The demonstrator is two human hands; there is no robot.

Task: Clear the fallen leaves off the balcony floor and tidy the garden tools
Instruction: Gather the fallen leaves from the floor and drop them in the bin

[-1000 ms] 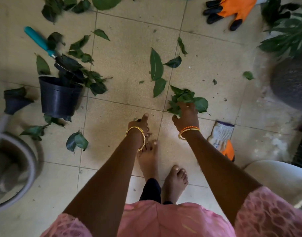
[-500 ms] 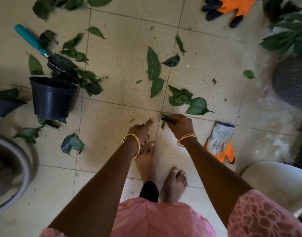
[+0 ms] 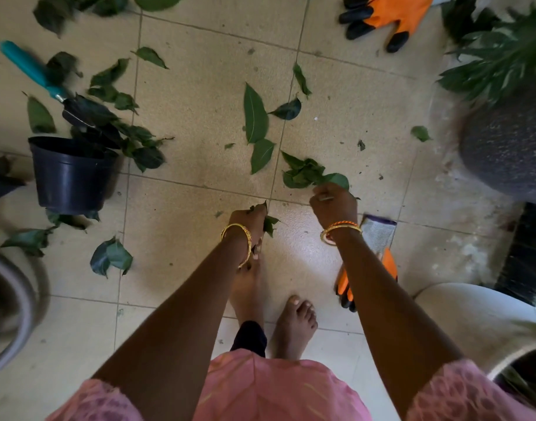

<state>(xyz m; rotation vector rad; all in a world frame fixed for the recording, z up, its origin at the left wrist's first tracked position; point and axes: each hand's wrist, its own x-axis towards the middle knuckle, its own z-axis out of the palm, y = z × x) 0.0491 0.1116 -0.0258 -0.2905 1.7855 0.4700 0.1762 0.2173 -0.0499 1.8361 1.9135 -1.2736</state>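
Observation:
Green leaves lie scattered over the beige tiled floor. My left hand (image 3: 250,221) grips a few small leaves (image 3: 269,224) just above the tiles in front of my feet. My right hand (image 3: 332,205) reaches forward and grips the near edge of a clump of leaves (image 3: 304,174) on the floor. Two long leaves (image 3: 255,117) lie further ahead. A trowel with a teal handle (image 3: 29,68) lies at the left among more leaves, its blade beside a black plastic pot (image 3: 69,177). One orange glove (image 3: 391,13) lies at the top, another (image 3: 379,238) under my right forearm.
A large dark textured planter (image 3: 509,147) with a green plant stands at the right. A white rounded pot (image 3: 479,317) sits at the lower right, a grey bucket rim (image 3: 26,302) at the lower left. My bare feet (image 3: 294,323) stand on the tiles.
My left hand has taken the small leaves passed from the right. My right hand has moved forward again to the clump of leaves and taken hold of it.

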